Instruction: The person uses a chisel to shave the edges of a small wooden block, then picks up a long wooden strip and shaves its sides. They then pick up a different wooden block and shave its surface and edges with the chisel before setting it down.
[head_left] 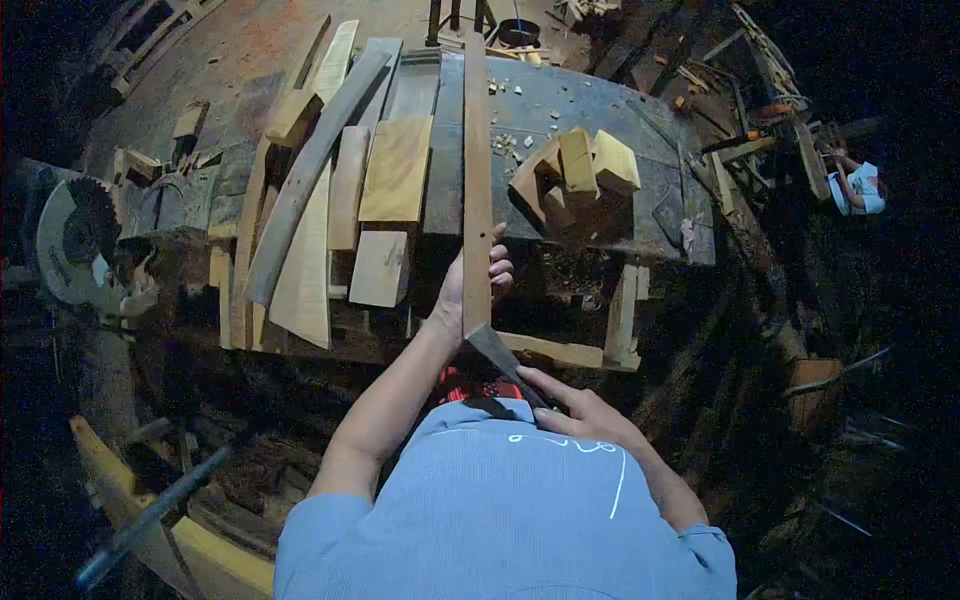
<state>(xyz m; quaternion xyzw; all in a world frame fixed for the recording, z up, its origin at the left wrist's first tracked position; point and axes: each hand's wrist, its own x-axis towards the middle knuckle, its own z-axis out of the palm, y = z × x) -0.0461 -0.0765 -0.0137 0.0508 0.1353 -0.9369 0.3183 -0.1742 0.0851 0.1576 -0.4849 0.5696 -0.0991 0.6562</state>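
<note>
A long, narrow wooden plank [477, 180] points away from my body, over the near edge of the workbench. My left hand [500, 268] is wrapped around it from underneath, with the fingers curling up on the right side. At the plank's near end, a dark flat bar [497, 354] runs off at an angle toward my waist. My right hand [575, 405] grips the lower end of this bar, thumb and fingers close together. Part of the bar is hidden by those fingers.
The dark workbench [600, 95] bears wood chips and a cluster of wood blocks [578, 160] on the right. Several boards [310, 190] lie on the left, beside a circular saw blade [80, 240]. Another person [858, 188] is at the far right.
</note>
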